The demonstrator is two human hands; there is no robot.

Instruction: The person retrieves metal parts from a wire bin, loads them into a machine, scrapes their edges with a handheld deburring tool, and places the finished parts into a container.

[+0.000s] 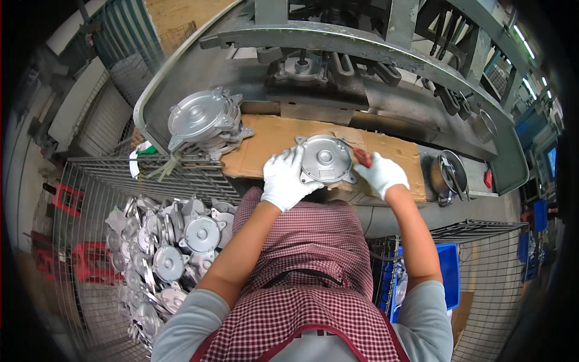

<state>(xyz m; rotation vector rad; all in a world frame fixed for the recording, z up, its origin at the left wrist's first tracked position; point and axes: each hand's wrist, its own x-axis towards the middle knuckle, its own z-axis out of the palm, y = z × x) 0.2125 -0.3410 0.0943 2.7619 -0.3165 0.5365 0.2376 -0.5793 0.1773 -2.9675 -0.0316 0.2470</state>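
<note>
A round cast-metal cover point(326, 158) with lugs around its rim lies on a cardboard sheet point(265, 137) in front of me. My left hand point(286, 180), in a white glove, is closed on the cover's left edge. In my gloved right hand point(384, 174) is a red-handled tool point(362, 157), its thin shaft resting along the cover's upper right rim. The tool's tip is too small to make out. To the left, a stack of similar covers point(202, 116) stands on the bench.
A press point(319, 72) with another cover under it stands behind the cardboard. At lower left, a wire cage point(84, 199) holds many covers. A metal pot point(449, 175) with tools sits at right. Below it, a blue bin point(447, 274) stands beside another wire cage point(494, 271).
</note>
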